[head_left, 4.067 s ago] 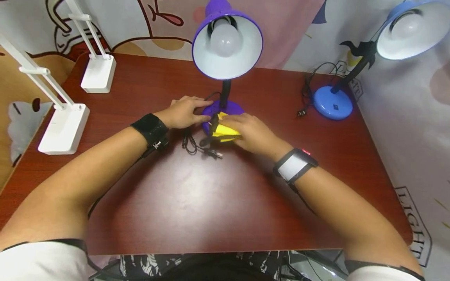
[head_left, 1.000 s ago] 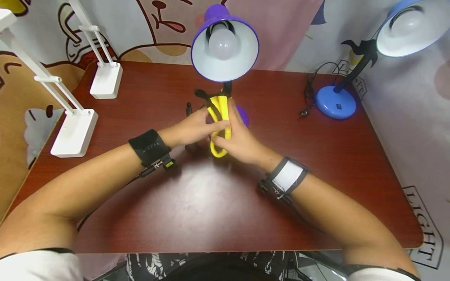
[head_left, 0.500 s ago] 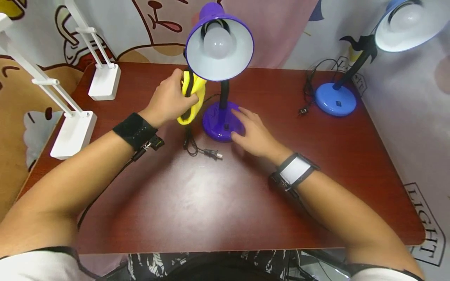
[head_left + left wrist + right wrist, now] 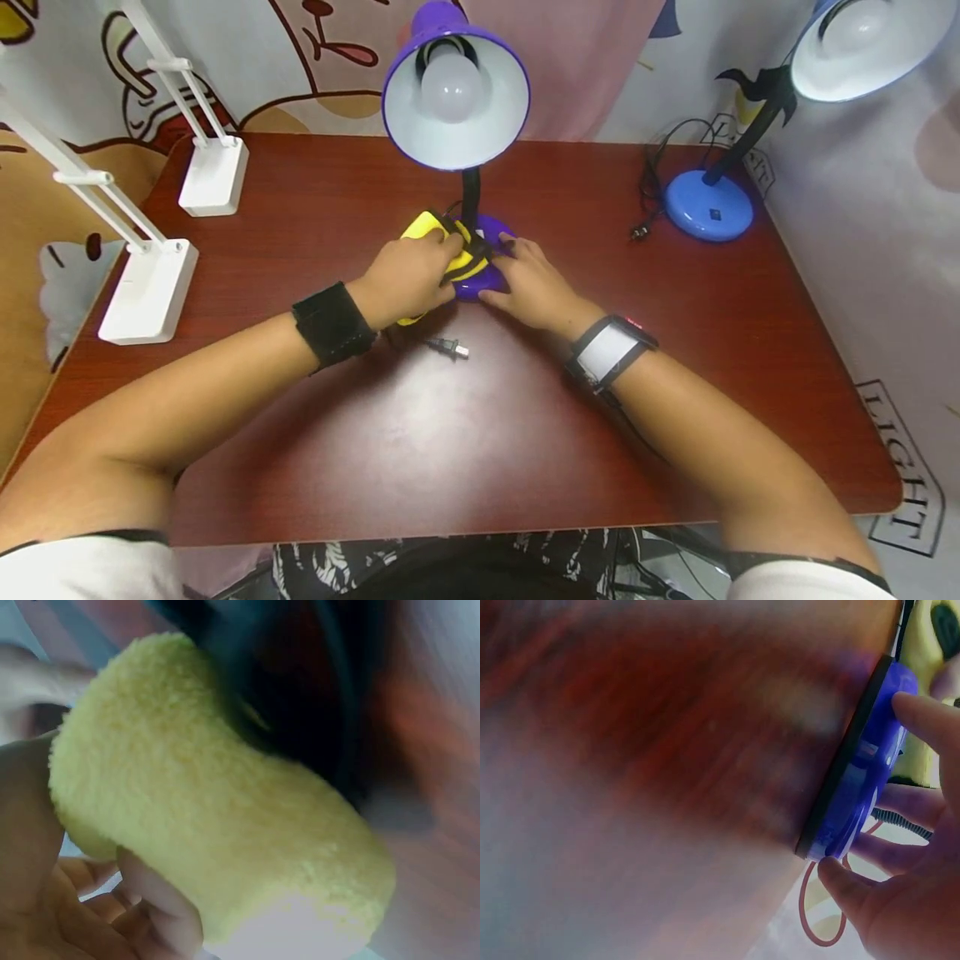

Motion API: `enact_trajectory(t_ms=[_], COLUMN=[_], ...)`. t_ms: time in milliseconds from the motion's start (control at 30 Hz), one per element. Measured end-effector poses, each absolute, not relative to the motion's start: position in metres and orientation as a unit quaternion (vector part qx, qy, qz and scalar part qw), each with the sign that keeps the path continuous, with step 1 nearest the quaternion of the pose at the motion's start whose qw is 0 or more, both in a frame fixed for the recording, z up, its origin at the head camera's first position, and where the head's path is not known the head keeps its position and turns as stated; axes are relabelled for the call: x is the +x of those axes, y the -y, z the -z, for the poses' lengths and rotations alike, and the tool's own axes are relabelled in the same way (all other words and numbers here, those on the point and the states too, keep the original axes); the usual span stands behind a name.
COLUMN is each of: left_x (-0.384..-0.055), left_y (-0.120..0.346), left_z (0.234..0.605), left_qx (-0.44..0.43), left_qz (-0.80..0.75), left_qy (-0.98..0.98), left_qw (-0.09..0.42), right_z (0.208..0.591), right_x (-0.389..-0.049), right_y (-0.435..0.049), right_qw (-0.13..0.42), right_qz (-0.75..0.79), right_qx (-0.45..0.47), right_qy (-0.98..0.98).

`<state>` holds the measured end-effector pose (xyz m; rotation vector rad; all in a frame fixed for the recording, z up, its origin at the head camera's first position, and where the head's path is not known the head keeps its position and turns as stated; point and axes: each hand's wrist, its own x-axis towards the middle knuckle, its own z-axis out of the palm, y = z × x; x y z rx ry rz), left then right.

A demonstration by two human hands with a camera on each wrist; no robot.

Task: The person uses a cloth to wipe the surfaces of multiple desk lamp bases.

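A purple desk lamp stands in the middle of the table, its round base (image 4: 471,290) partly covered by the hands and a cloth. My left hand (image 4: 408,275) holds a fluffy yellow cloth with black bands (image 4: 420,225) against the left side and top of this base. In the left wrist view the yellow cloth (image 4: 217,802) bulges over the curled fingers. My right hand (image 4: 536,287) grips the base's right side, thumb at the front and fingers farther back. The right wrist view shows its fingertips on the rim of the purple base (image 4: 862,765).
The purple lamp's shade (image 4: 456,96) hangs above the hands, and its plug (image 4: 447,347) lies in front of the base. A blue lamp (image 4: 708,207) with a coiled cord stands at right. Two white lamps (image 4: 148,292) stand at left on the brown table (image 4: 450,467).
Both hands first worked the yellow cloth over the base. The left hand then carried it left of the lamp, and has now brought it back onto the base. The right hand stayed at the base.
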<state>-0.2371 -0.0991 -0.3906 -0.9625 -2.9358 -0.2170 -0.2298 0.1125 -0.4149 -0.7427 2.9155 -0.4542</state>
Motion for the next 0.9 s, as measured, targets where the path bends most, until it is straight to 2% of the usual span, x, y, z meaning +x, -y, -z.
enact_trajectory(t_ms=[133, 300, 533, 633, 733, 900], left_x=[-0.232, -0.252, -0.246, -0.249, -0.255, -0.269], left_y=[0.094, 0.101, 0.107, 0.129, 0.163, 0.215], left_z=[0.388, 0.390, 0.377, 0.357, 0.334, 0.319], left_qx=[-0.320, -0.288, -0.309, -0.265, -0.198, -0.101], left_qz=[0.069, 0.069, 0.145, 0.233, 0.296, 0.305], left_qy=[0.945, 0.955, 0.939, 0.935, 0.934, 0.947], left_qw=[0.014, 0.014, -0.036, -0.043, -0.025, 0.008], right_z=[0.417, 0.417, 0.418, 0.417, 0.413, 0.404], right_x=[-0.232, -0.233, -0.234, -0.230, -0.222, -0.205], right_y=[-0.112, -0.110, -0.112, -0.111, -0.104, -0.066], right_qw=[0.035, 0.037, 0.039, 0.033, 0.015, -0.017], right_qz=[0.158, 0.153, 0.167, 0.147, 0.104, 0.036], right_qx=[-0.255, -0.250, -0.247, -0.239, -0.226, -0.240], right_qy=[-0.953, -0.955, -0.954, -0.959, -0.968, -0.970])
